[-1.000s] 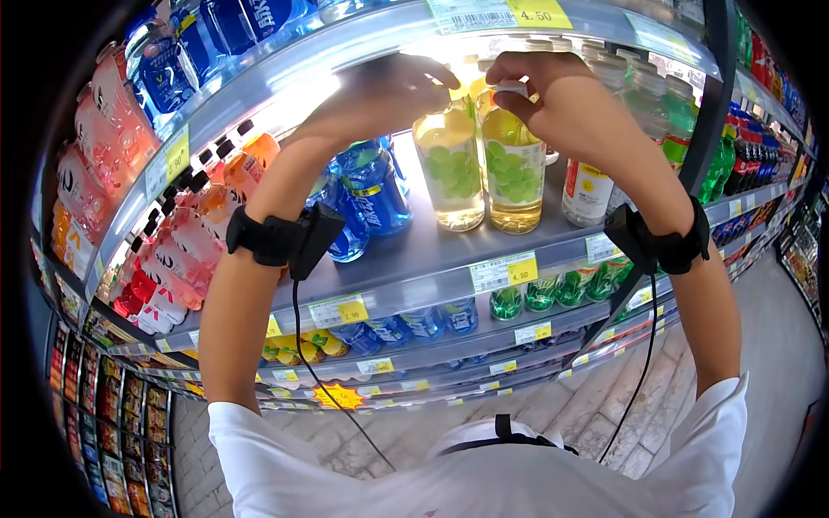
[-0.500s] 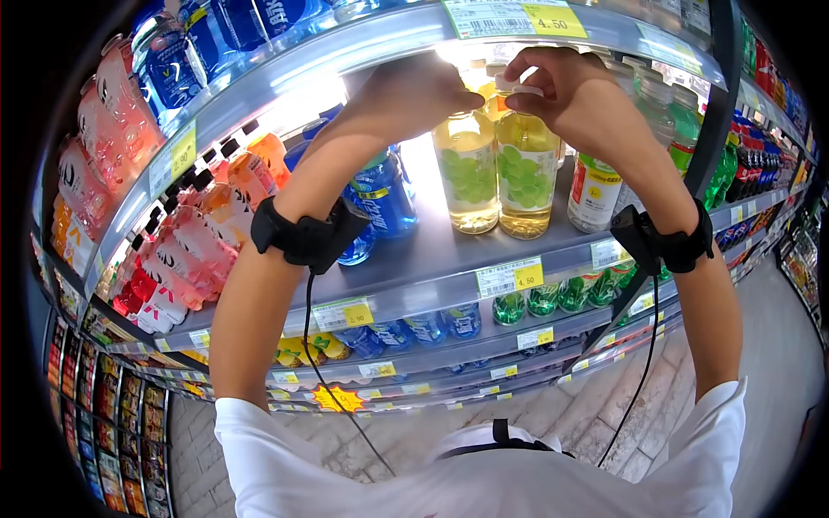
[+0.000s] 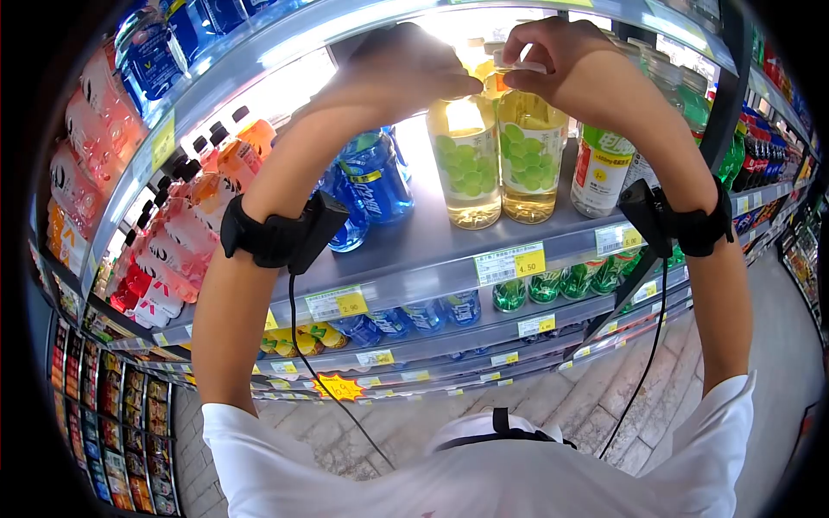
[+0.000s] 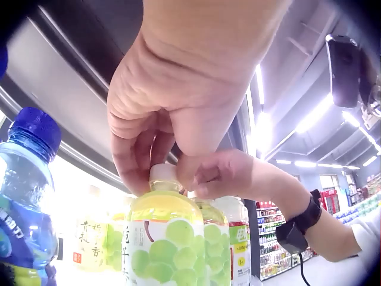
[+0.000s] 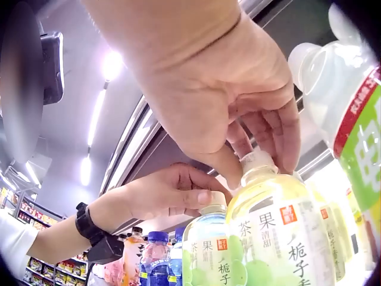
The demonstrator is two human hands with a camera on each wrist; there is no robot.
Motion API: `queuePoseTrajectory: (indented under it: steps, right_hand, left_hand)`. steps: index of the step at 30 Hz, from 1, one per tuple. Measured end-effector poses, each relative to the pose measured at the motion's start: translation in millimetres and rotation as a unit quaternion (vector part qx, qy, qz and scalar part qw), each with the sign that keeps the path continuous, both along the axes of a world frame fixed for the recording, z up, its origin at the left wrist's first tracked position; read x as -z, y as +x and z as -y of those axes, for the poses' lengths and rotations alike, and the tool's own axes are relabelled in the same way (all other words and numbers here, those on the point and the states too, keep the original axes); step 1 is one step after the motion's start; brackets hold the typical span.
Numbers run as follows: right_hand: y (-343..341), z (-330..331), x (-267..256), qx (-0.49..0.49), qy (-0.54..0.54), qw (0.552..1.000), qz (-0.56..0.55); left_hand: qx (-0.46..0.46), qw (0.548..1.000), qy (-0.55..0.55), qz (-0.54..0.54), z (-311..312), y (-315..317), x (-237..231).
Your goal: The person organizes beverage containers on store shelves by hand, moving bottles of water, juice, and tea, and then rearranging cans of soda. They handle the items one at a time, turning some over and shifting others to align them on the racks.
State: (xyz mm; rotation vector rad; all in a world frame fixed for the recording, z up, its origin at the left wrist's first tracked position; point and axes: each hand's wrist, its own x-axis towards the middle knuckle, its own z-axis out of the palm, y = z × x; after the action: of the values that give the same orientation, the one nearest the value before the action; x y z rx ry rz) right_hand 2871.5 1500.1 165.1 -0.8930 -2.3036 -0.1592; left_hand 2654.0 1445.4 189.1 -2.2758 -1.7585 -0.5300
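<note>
Two clear bottles of pale yellow drink with green grape labels, the left bottle (image 3: 466, 164) and the right bottle (image 3: 531, 164), stand upright side by side near the shelf's front edge. My left hand (image 3: 406, 73) pinches the white cap (image 4: 164, 173) of the left one from above, between thumb and fingers. By its cap (image 5: 257, 159), the right bottle is held in the same way by my right hand (image 3: 561, 65). In the left wrist view, my right hand partly hides behind my left thumb.
Blue-labelled bottles (image 3: 376, 181) stand left of the pair, and a bottle with a red, white and green label (image 3: 598, 173) stands close on the right. More yellow bottles (image 5: 333, 232) are behind. An upper shelf edge (image 3: 345, 34) runs just above my hands.
The gap between the two yellow bottles has closed, and they now stand side by side. My hands have come nearer each other, and the head view has shifted slightly.
</note>
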Motion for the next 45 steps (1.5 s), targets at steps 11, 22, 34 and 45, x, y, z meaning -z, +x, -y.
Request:
queuePoseTrajectory:
  steps: [11, 22, 34, 45]
  right_hand:
    - [-1, 2, -14, -0.010, -0.024, 0.999, 0.020]
    - [-24, -29, 0, -0.061, 0.091, 0.994, 0.008]
    - [-80, -81, -33, -0.028, -0.021, 0.996, 0.081]
    - [-103, -95, -42, 0.009, -0.047, 0.936, 0.348]
  left_hand:
    - [-0.015, 0.999, 0.045, -0.007, 2, 8, 5]
    - [0.048, 0.972, 0.215, 0.085, 37, -13, 50]
    - [0.180, 0.961, 0.209, 0.032, 101, -5, 183]
    - [0.149, 0.966, 0.213, 0.010, 95, -15, 211]
